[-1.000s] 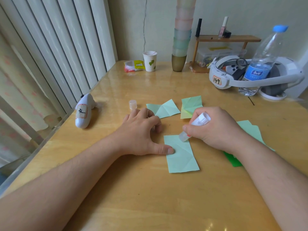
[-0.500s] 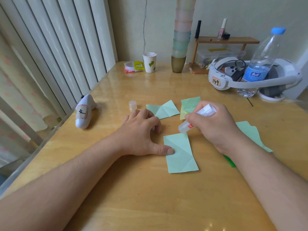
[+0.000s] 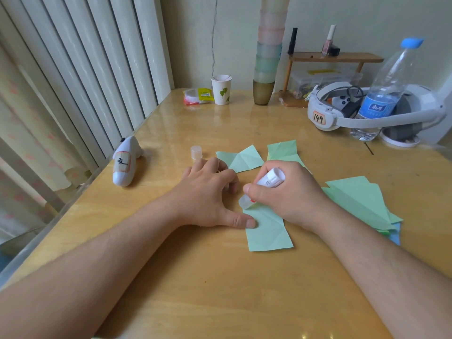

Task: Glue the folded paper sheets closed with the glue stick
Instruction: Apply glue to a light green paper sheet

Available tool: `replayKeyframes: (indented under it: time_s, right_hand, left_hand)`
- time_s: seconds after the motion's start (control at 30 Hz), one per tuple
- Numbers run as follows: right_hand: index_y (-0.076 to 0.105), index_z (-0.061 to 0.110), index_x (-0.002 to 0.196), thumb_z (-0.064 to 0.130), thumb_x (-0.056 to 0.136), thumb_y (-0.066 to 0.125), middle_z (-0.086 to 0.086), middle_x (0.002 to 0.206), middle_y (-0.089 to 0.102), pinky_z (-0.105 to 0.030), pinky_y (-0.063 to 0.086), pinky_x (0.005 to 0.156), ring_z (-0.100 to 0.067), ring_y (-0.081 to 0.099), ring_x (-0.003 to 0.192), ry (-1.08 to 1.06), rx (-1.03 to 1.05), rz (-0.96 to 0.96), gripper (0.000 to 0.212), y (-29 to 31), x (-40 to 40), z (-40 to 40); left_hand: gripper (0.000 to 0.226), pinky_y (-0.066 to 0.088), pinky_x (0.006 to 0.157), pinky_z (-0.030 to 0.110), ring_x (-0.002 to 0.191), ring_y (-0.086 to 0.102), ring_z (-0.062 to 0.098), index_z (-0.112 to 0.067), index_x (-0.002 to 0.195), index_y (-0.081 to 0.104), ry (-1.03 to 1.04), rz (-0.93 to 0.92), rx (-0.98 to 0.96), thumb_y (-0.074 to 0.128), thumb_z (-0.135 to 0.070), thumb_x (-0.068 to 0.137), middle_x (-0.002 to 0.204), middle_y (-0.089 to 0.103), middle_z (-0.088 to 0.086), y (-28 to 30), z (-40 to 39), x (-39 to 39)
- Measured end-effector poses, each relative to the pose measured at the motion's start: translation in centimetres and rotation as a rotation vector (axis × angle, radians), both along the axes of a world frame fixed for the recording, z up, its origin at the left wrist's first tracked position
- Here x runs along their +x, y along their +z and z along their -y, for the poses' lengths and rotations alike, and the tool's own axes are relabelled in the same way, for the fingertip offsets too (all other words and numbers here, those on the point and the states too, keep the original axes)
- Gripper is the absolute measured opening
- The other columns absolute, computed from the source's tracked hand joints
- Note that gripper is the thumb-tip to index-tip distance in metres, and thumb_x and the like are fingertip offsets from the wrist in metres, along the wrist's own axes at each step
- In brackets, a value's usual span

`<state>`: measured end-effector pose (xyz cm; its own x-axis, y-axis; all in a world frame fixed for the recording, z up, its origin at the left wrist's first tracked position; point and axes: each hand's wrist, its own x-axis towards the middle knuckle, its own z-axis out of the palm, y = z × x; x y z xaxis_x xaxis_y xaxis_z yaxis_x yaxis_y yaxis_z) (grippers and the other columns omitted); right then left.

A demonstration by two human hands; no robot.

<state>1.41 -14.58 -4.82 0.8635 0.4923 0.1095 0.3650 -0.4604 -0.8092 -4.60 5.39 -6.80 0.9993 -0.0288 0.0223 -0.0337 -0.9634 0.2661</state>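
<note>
A light green folded sheet lies flat on the wooden table in front of me. My right hand grips a white glue stick, tilted with its clear tip down on the sheet's top left corner. My left hand rests spread on the table, its thumb pressing the sheet's left edge. The glue stick's clear cap stands beyond my left hand. Two more folded green sheets lie behind my hands.
A stack of green sheets lies at the right, partly under my right forearm. A white handheld device lies at the left edge. At the back stand a paper cup, stacked cups, a headset and a water bottle.
My right hand lifted the glue stick above the sheet's top edge, then brought its tip back down onto the top left corner. My left hand stayed in place.
</note>
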Motion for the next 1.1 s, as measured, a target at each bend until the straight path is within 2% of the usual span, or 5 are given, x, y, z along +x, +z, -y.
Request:
replayKeyframes:
  time_s: [0.2, 0.33, 0.57, 0.8, 1.1]
  right_hand:
    - [0.066, 0.018, 0.074, 0.038, 0.074, 0.084, 0.0, 0.071, 0.068, -0.029, 0.044, 0.059, -0.012, 0.055, 0.06, -0.027, -0.099, 0.026, 0.027, 0.7, 0.6, 1.0]
    - [0.066, 0.02, 0.071, 0.038, 0.074, 0.084, 0.014, 0.059, 0.058, -0.017, 0.035, 0.048, -0.003, 0.048, 0.054, -0.047, -0.158, 0.046, 0.026, 1.1, 1.4, 3.0]
    - [0.064, 0.019, 0.07, 0.033, 0.075, 0.082, 0.012, 0.058, 0.057, -0.027, 0.037, 0.054, -0.007, 0.045, 0.055, -0.057, -0.141, 0.056, 0.024, 0.8, 2.0, 3.6]
    - [0.054, 0.006, 0.07, 0.029, 0.074, 0.075, 0.0, 0.06, 0.05, -0.031, 0.031, 0.059, -0.015, 0.04, 0.06, -0.094, 0.177, -0.046, 0.031, 0.9, 1.7, 3.1]
    - [0.067, 0.021, 0.075, 0.041, 0.078, 0.082, -0.003, 0.074, 0.074, -0.044, 0.055, 0.069, -0.026, 0.067, 0.074, 0.055, 0.05, 0.021, 0.026, 0.1, -0.3, 0.6]
  left_hand:
    - [0.083, 0.035, 0.11, 0.041, 0.118, 0.03, 0.016, -0.043, 0.104, 0.05, -0.011, 0.007, 0.0, 0.051, -0.103, 0.048, 0.119, 0.036, -0.015, -0.1, -0.1, -0.2]
    - [0.079, 0.034, 0.111, 0.041, 0.121, 0.03, 0.016, -0.043, 0.104, 0.048, -0.028, 0.003, -0.004, 0.054, -0.102, 0.051, 0.121, 0.036, -0.016, 0.0, -0.2, -0.4]
    - [0.079, 0.034, 0.111, 0.04, 0.121, 0.03, 0.015, -0.044, 0.106, 0.047, -0.039, 0.006, -0.006, 0.056, -0.101, 0.052, 0.122, 0.036, -0.016, 0.0, -0.2, -0.6]
    - [0.078, 0.033, 0.112, 0.04, 0.12, 0.03, 0.015, -0.045, 0.105, 0.045, -0.039, 0.003, -0.009, 0.055, -0.101, 0.052, 0.122, 0.035, -0.017, -0.1, -0.2, -0.6]
    - [0.08, 0.031, 0.112, 0.037, 0.122, 0.03, 0.015, -0.045, 0.106, 0.045, -0.034, 0.007, -0.003, 0.053, -0.102, 0.049, 0.122, 0.035, -0.017, -0.2, -0.1, -0.6]
